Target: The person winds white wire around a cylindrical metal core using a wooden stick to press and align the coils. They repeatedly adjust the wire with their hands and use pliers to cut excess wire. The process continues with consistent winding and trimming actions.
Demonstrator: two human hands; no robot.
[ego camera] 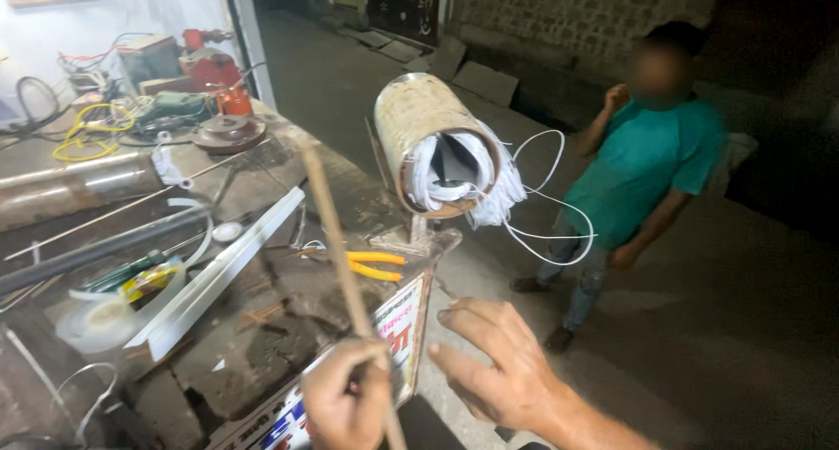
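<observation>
Head view: left hand [347, 404] clamped on thin wooden stick [336, 231], slanting toward 11 o'clock over workbench [262, 345]. Right hand [494, 363] empty, fingers spread. At 12 o'clock, metal cylinder [419, 122] stuffed with white strips [489, 188], some loops trailing out loose.

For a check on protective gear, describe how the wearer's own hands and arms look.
Both hands are bare: no gloves, rings or tape on the left hand or the right hand. The right forearm is uncovered as far as the frame shows, with no sleeve, watch or band. Only the left hand shows; its wrist and arm are out of frame.
</observation>
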